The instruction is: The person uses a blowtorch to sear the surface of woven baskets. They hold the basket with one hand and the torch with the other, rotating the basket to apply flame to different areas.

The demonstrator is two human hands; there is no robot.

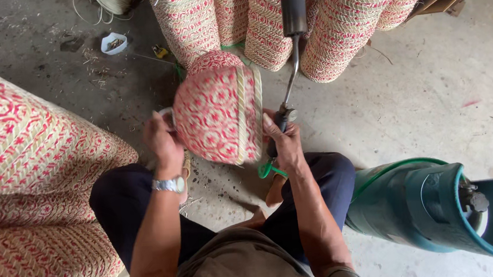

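A round woven basket [216,108], red and straw-coloured, is held up between my two hands over my knees. My left hand [163,140], with a silver watch on the wrist, grips the basket's left side. My right hand [282,143] presses against the basket's right rim while it also holds the handle of a gas torch [291,53]. The torch's thin metal tube rises away from me to a black nozzle. A green hose [269,169] hangs below the right hand.
A teal gas cylinder [440,211] lies on the concrete floor at the right. Stacks of woven red-and-straw baskets [307,16] stand ahead, and more baskets [27,185] fill the left side. A small white dish [113,43] sits on the floor at the back left.
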